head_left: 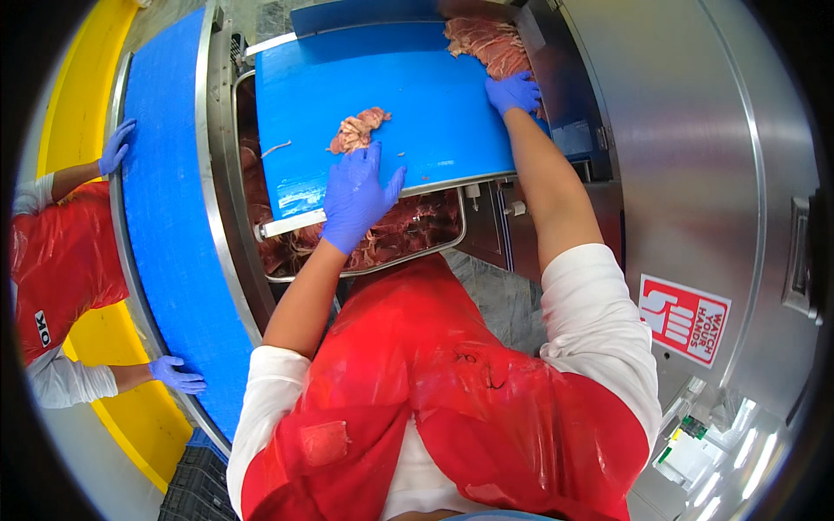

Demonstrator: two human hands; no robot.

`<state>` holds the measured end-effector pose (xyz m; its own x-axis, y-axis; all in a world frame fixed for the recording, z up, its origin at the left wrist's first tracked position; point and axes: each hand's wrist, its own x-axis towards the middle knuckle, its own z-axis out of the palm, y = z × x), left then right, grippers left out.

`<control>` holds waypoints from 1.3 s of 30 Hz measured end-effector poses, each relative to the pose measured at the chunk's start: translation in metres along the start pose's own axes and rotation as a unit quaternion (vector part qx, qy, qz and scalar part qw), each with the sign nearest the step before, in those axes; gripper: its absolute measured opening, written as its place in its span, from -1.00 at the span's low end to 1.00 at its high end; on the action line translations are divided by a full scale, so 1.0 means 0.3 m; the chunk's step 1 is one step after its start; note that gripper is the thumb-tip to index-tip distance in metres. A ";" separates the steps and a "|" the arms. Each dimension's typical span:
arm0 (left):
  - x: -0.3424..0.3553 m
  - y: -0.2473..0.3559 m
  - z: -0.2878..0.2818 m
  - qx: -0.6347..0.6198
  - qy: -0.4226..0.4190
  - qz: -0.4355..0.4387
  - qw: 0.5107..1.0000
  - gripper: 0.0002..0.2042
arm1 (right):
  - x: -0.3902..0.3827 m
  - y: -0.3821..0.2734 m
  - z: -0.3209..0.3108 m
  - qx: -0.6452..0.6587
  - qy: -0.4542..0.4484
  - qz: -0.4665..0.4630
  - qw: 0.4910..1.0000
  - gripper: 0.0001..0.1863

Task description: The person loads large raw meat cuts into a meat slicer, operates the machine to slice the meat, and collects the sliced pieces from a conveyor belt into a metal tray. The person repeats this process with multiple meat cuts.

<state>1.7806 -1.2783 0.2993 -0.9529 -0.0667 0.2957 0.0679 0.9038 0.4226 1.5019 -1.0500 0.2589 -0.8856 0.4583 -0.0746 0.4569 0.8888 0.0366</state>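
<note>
Both my hands wear blue-purple gloves and reach over a blue conveyor belt (408,104). My left hand (356,198) lies at the belt's near left part, fingers stretched and thumb apart. Its fingertips meet the near edge of a small clump of pale pink meat pieces (354,132). Farther off, my right hand (514,93) rests with spread fingers on the near end of a large, thin slab of raw meat (491,45). That slab lies along the belt's right side, by a dark metal machine opening. Part of it is hidden under the hand.
Below the belt's near and left edges sits a metal tub (452,239) of dark red meat. A second blue conveyor (178,217) runs along the left, where a gloved co-worker rests both hands on its edge. A steel machine housing (686,130) with a hand-warning sign (685,319) stands right.
</note>
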 end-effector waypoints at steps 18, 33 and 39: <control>-0.015 0.015 -0.012 -0.016 -0.041 -0.028 0.999 -0.54 | 0.003 -0.023 0.091 -0.006 0.095 -0.297 0.950 -0.71; -0.004 0.018 -0.001 -0.038 -0.066 -0.033 0.997 -0.55 | -0.383 0.105 -0.012 0.147 -0.119 -0.464 0.865 -0.48; -0.002 0.026 0.004 -0.023 -0.060 -0.047 0.997 -0.56 | -0.472 0.038 -0.049 0.234 -0.108 -0.496 0.829 -0.43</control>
<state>1.7812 -1.2708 0.3014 -0.9839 -0.0977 0.1496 -0.0134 0.8754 0.4832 1.6313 -1.1049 0.2845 -0.8328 -0.5534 -0.0144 -0.4605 0.7070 -0.5367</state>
